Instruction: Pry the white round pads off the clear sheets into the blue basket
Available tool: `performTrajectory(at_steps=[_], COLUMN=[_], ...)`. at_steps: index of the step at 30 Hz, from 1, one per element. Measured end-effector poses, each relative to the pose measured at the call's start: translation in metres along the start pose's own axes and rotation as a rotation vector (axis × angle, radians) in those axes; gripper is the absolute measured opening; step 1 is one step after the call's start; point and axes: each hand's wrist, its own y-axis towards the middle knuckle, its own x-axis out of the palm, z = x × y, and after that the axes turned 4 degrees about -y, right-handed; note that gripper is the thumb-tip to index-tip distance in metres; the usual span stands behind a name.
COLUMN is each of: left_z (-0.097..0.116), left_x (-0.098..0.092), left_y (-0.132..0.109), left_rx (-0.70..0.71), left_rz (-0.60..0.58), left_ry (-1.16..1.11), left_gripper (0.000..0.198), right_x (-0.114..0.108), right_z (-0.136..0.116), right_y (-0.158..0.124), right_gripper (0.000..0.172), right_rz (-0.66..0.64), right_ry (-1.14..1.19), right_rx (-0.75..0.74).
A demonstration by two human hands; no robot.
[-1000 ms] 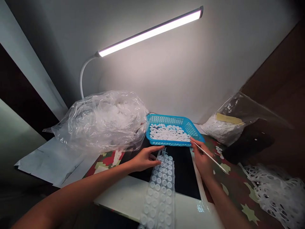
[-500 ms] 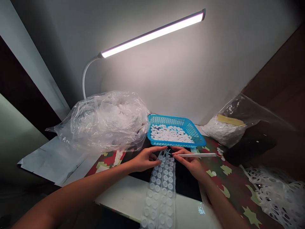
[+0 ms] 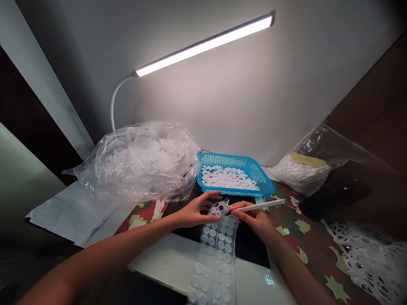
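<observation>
A long translucent sheet (image 3: 208,258) with rows of round white discs runs from the front edge up to both hands. My left hand (image 3: 199,210) is at the sheet's upper left, thumb on its surface and fingers curved over the far end. Between thumb and fingers of my right hand (image 3: 251,216) is a white pen-like stick (image 3: 263,205), its inner end at the sheet's upper right. Two dark round openings show at the far end of the sheet. Whether my right fingertips also grip the sheet's edge is unclear.
Behind the hands stands a blue basket (image 3: 269,187) of white discs. A large clear plastic bag (image 3: 136,165) lies left, another bag (image 3: 302,173) of white pieces right. White perforated scraps (image 3: 369,258) lie at the right edge. A lamp (image 3: 206,44) hangs above.
The stick has tilted, its outer end now higher. The sheet's far end has bent and shifted slightly, and its right part has lifted by my right hand. My left thumb has moved slightly right.
</observation>
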Motion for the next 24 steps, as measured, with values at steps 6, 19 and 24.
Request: performTrajectory(at_steps=[6, 19, 24], left_z=[-0.001, -0.011, -0.011], left_x=[0.004, 0.013, 0.011], left_y=[0.004, 0.007, 0.007], left_rx=[-0.185, -0.1, -0.021], left_rz=[0.001, 0.24, 0.276], left_ry=[-0.122, -0.174, -0.205], left_gripper=[0.047, 0.034, 0.045], right_x=[0.009, 0.013, 0.009], right_z=[-0.011, -0.015, -0.011], right_y=[-0.002, 0.002, 0.001], right_gripper=[0.021, 0.012, 0.014], right_rz=[0.01, 0.244, 0.342], right_ry=[0.067, 0.003, -0.023], right_rx=[0.014, -0.116, -0.139])
